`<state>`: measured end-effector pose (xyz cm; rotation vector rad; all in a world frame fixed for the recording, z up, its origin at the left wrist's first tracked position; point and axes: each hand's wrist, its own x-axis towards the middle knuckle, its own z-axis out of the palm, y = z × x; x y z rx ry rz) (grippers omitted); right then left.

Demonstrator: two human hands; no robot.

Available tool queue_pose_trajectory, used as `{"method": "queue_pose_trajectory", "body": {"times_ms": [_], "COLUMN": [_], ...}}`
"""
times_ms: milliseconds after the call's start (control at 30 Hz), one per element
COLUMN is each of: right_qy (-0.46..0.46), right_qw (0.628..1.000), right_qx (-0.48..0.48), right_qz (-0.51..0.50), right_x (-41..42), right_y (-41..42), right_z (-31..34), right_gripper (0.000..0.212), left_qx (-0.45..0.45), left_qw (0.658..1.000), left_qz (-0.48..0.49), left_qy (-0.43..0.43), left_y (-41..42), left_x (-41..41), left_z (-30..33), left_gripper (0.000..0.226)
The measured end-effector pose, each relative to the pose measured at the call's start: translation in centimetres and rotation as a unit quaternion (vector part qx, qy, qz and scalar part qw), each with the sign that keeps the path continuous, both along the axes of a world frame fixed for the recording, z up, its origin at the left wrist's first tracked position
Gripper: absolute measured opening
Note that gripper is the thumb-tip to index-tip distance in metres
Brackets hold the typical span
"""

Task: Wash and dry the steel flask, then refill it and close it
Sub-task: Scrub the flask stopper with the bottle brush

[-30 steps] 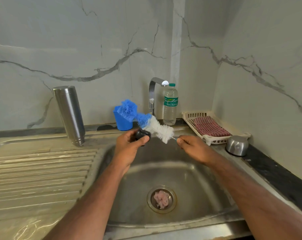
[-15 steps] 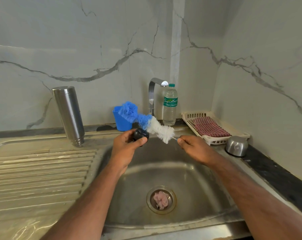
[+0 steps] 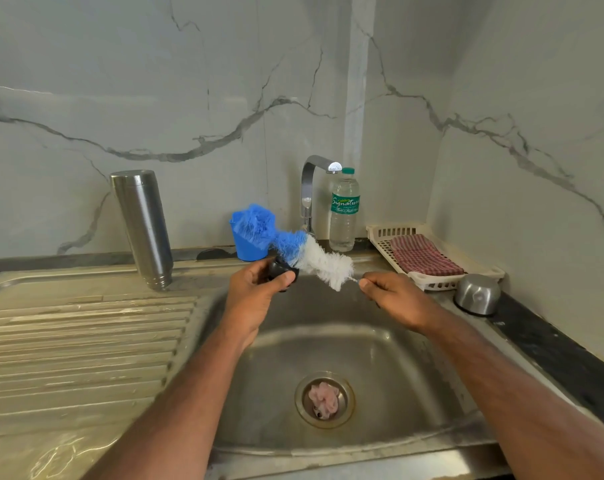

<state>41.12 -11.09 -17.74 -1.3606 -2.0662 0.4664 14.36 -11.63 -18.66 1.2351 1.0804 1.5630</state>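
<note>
Gripping one black stopper, the left hand meets one bottle brush pinched by the right hand; one steel flask stands inverted on the worktop, one steel cap right.

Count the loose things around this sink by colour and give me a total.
Steel: 2, flask, cup lid
Blue: 1, cup
Blue-white: 1, brush
Black: 1, stopper
Clear: 1, bottle
Cream: 1, tray
Red: 1, cloth
Total: 8

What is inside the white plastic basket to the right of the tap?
A red checked cloth lies folded in the white basket. Whatever is under the cloth is covered.
</note>
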Motion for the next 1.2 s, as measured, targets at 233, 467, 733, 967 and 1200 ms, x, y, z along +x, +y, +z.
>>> {"method": "queue_pose_trajectory", "body": {"times_ms": [233, 467, 733, 967, 1200], "right_qy": [-0.059, -0.027, -0.03, -0.027, -0.043], "right_qw": [0.997, 1.0, 0.999, 0.999, 0.999], "right_qx": [0.033, 0.01, 0.018, 0.017, 0.014], "right_qz": [-0.024, -0.009, -0.026, -0.011, -0.03], "right_x": [-1.2, -0.4, 0.0, -0.5, -0.3], "right_y": [0.1, -0.1, -0.2, -0.1, -0.1], "right_z": [0.0, -0.1, 0.3, 0.2, 0.1], "right_gripper": [0.043, 0.042, 0.042, 0.041, 0.043], "left_qx": [0.005, 0.005, 0.003, 0.002, -0.008], "left_qw": [0.993, 0.998, 0.999, 0.999, 0.999], "left_qz": [-0.021, 0.01, 0.025, 0.004, -0.015], "left_qy": [0.116, 0.062, 0.04, 0.048, 0.046], "left_y": [-0.2, 0.0, -0.2, -0.3, -0.3], "left_x": [1.3, -0.1, 0.4, 0.5, 0.1], "left_z": [-0.4, -0.2, 0.0, 0.0, 0.0], "left_gripper": [0.029, 0.029, 0.04, 0.032, 0.035]}}
